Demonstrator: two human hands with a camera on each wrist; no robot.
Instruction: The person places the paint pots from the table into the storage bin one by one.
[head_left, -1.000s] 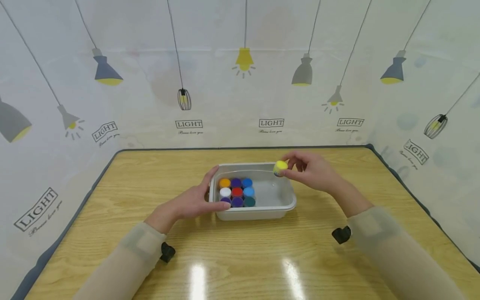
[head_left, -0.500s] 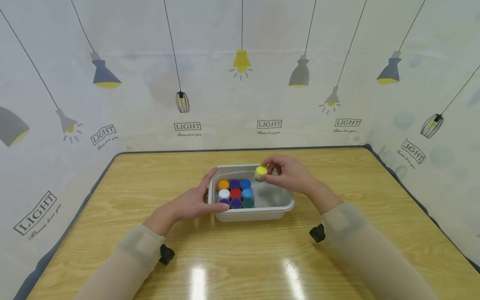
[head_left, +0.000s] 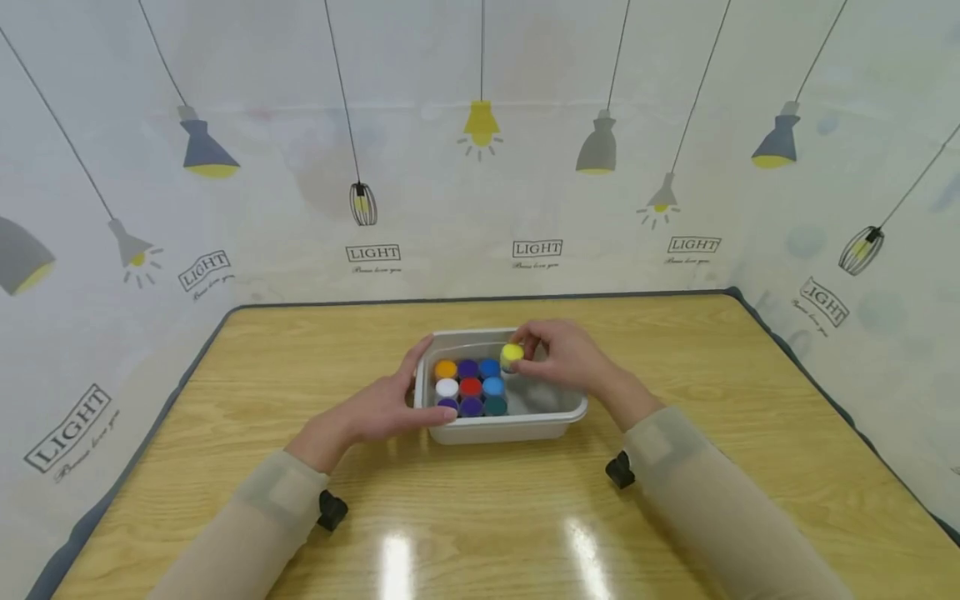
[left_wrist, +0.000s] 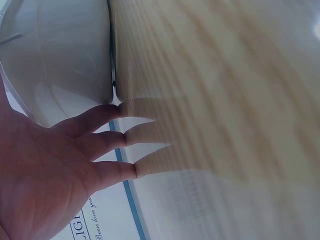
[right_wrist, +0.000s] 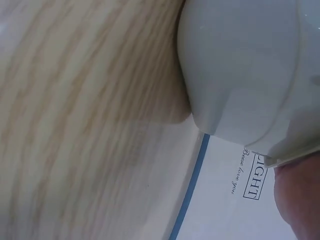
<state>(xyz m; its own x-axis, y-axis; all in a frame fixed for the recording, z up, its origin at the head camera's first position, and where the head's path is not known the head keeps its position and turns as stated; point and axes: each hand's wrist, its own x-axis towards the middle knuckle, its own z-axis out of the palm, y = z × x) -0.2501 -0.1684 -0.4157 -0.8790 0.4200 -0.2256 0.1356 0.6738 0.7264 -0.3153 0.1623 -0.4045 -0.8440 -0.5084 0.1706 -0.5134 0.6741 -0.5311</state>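
My right hand [head_left: 570, 358] pinches a small jar with a yellow lid [head_left: 512, 353] between thumb and fingers, low over the white plastic tray [head_left: 517, 422]. The jar is beside the blue-lidded jar [head_left: 489, 367] of the back row. Rows of small jars with orange, purple, blue, white, red and green lids fill the tray's left part. My left hand [head_left: 371, 408] spans the tray's left end, thumb along the front rim, index finger at the back corner. In the left wrist view its other fingers [left_wrist: 112, 171] reach out straight and spread beside the tray's wall [left_wrist: 60, 55].
The tray stands on a glossy wooden table [head_left: 480, 508]. A pale wall sheet [head_left: 435, 192] printed with hanging lamps encloses the table at the back and sides. In the right wrist view the tray's outer wall [right_wrist: 240, 65] fills the upper right.
My right hand has moved left and lowered, carrying the yellow-lidded jar from the tray's back right rim to beside the other jars. My left hand keeps its place on the tray.
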